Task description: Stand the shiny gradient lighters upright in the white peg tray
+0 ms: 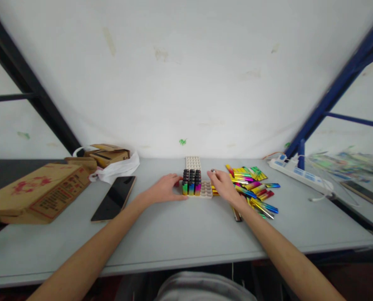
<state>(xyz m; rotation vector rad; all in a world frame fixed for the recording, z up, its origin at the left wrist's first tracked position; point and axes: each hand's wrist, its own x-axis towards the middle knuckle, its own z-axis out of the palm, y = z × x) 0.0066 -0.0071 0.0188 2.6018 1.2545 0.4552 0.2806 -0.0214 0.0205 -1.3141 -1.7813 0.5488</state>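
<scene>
A white tray point(206, 190) with round slots sits at the middle of the grey table point(174, 234). Several rainbow-coloured lighters point(192, 182) with black tops stand upright in its left part. My left hand point(164, 190) rests against the tray's left side, fingers curled on its edge. My right hand point(222, 186) hovers at the tray's right side, fingers pinched on a lighter point(213, 172) whose metal top shows above them. A loose pile of shiny coloured lighters point(252, 188) lies just right of that hand.
A second white tray point(193, 162) lies behind the first. A dark phone point(114, 197) lies left of my left arm. Cardboard boxes point(39, 190) and a white plastic bag point(117, 169) fill the left. A white power strip point(299, 173) lies at the back right.
</scene>
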